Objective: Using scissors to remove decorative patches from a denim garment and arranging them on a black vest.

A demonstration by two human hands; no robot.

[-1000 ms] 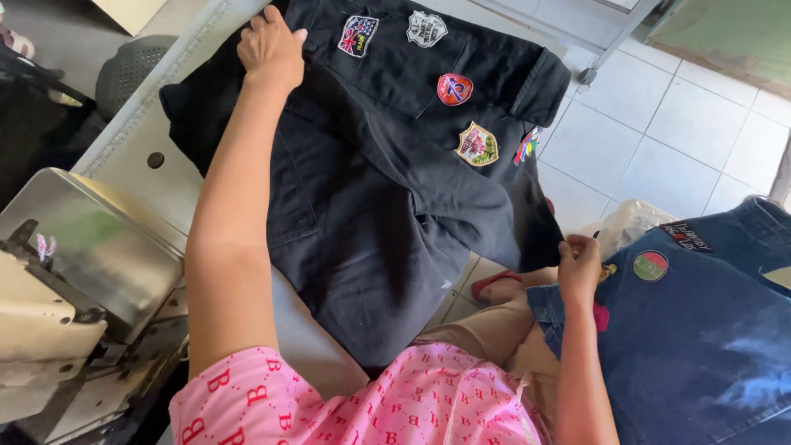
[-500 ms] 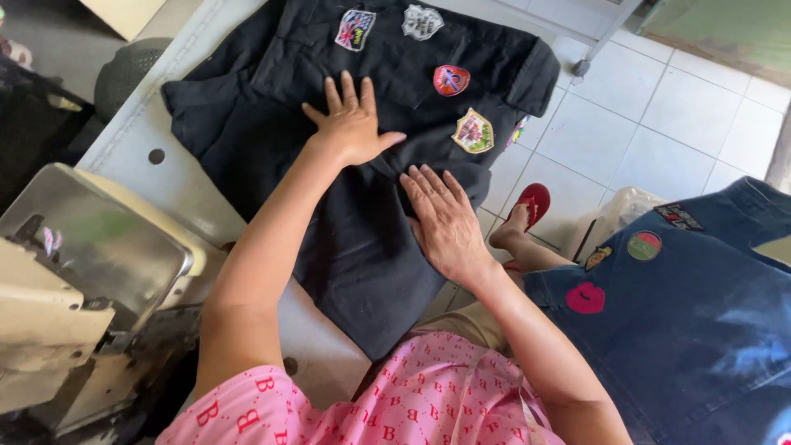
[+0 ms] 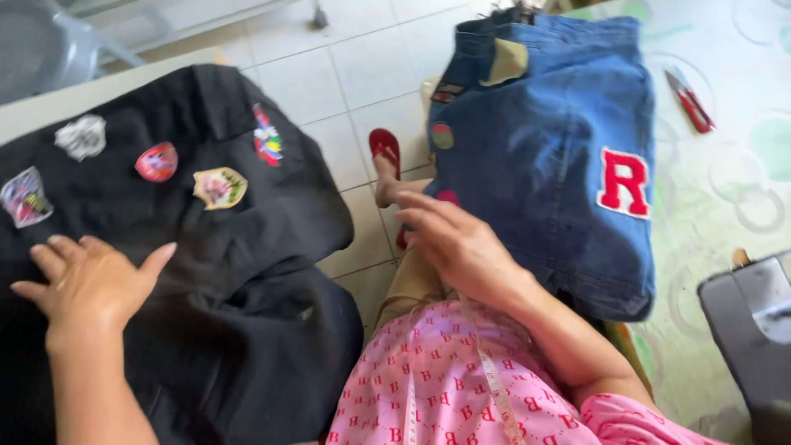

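i see my left hand [image 3: 86,284] spread flat on the black jacket [image 3: 214,272]; right hand [image 3: 457,243], fingers loosely open, nears the blue denim [image 3: 544,156].

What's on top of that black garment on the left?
On the black garment lie five sewn-on patches, among them a red one and a yellow shield. The left hand rests flat on it. What lies beneath is covered.

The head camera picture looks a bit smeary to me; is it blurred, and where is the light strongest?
Head view: motion blur softens the right hand and blue denim garment; daylight falls brightest on the floor tiles; the black garment swallows detail under the left hand.
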